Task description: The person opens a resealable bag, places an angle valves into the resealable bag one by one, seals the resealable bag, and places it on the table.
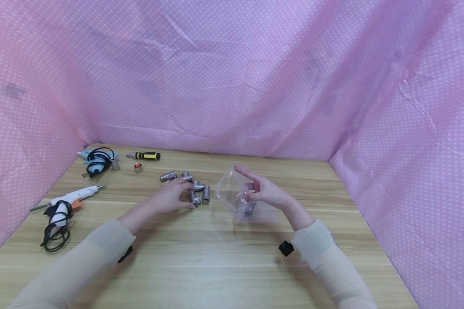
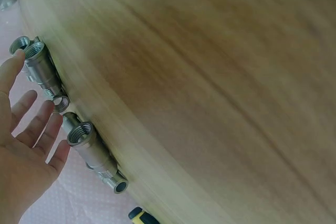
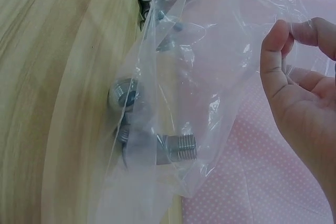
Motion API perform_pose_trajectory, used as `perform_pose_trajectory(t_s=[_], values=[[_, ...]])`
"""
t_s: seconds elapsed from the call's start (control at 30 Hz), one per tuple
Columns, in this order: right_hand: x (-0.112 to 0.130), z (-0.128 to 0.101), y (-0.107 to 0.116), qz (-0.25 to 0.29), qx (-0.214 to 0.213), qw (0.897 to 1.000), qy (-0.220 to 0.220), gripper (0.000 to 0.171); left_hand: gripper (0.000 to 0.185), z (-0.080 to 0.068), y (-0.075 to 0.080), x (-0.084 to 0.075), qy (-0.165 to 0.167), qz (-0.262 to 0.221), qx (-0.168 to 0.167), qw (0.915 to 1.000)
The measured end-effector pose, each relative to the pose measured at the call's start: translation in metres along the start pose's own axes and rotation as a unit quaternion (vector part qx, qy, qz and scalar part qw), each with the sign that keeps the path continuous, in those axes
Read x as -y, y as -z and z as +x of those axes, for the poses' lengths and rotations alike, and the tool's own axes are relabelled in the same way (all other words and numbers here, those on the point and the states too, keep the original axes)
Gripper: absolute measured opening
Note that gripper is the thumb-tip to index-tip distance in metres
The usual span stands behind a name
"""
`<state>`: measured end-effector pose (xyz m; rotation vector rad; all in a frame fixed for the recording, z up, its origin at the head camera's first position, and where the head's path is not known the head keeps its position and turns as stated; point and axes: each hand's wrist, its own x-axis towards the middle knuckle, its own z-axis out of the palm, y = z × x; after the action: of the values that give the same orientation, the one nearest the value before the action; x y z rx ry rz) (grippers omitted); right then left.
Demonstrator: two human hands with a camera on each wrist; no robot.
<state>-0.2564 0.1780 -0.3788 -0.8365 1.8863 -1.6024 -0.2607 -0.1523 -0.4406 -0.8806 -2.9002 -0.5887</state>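
Several threaded metal tee fittings (image 1: 196, 186) lie in a loose group on the wooden table. Over them my left hand (image 1: 174, 195) reaches with fingers spread. In the left wrist view a fingertip is right at the mouth of one metal fitting (image 2: 39, 59), and another fitting (image 2: 92, 145) lies beyond the other fingers. My right hand (image 1: 268, 192) pinches a clear plastic bag (image 1: 230, 191) by its upper edge, thumb and fingers meeting in the right wrist view. Through the bag's film, metal fittings (image 3: 176, 148) with threaded ends show inside, at its bottom.
At the left lie a white glue gun (image 1: 75, 195) with a coiled black cord and a blue glue gun (image 1: 96, 165). Near the back are a yellow and black screwdriver (image 1: 148, 156), a small metal cap (image 1: 138, 168) and a short metal cylinder (image 1: 115, 164). Pink dotted cloth (image 1: 232, 86) surrounds the table.
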Motion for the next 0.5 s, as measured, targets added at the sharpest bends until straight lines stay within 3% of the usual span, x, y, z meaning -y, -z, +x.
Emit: perform_pose_trajectory(t_s=[0.2, 0.5], values=[[0.0006, -0.0013, 0.0022, -0.005, -0.026, 0.999, -0.023, 0.085, 0.053, 0.0023, -0.0011, 0.0011, 0.009, 0.005, 0.013, 0.9999], [0.0083, -0.0061, 0.0072, -0.137, -0.061, 0.989, -0.014, 0.079, 0.048, 0.0094, 0.0015, -0.0024, 0.023, -0.013, 0.039, 0.9989]])
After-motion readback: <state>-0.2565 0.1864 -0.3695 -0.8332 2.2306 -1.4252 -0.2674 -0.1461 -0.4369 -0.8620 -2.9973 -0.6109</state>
